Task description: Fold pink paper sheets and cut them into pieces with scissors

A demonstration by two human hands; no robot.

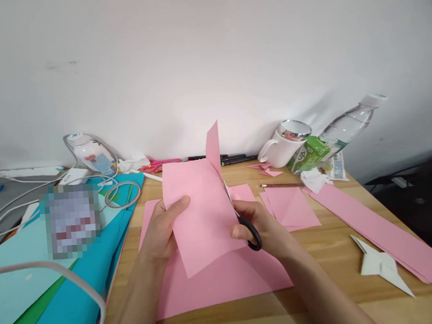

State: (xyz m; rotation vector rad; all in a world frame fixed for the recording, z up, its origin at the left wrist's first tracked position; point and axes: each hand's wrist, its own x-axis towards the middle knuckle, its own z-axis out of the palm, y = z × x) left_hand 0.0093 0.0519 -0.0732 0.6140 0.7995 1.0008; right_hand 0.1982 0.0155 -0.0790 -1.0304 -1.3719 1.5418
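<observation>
My left hand (165, 224) pinches the left edge of a pink sheet of paper (200, 207), its thumb lying on the front face. In my right hand (255, 228) is a pair of scissors (252, 233) with black handles, the thumb and fingers closed around them. The blades meet the sheet near its right side, where a narrow strip (213, 145) bends upward, partly cut from it. Beneath both hands a larger pink sheet (224, 285) lies on the wooden table.
On the right are pink squares (291, 206), long pink strips (376, 232), a white folded paper star (380, 264) and a pencil (281, 185). A mug (283, 145), green box (307, 154) and bottle (350, 125) stand behind. Coloured sheets (97, 269) and cables (80, 285) cover the left.
</observation>
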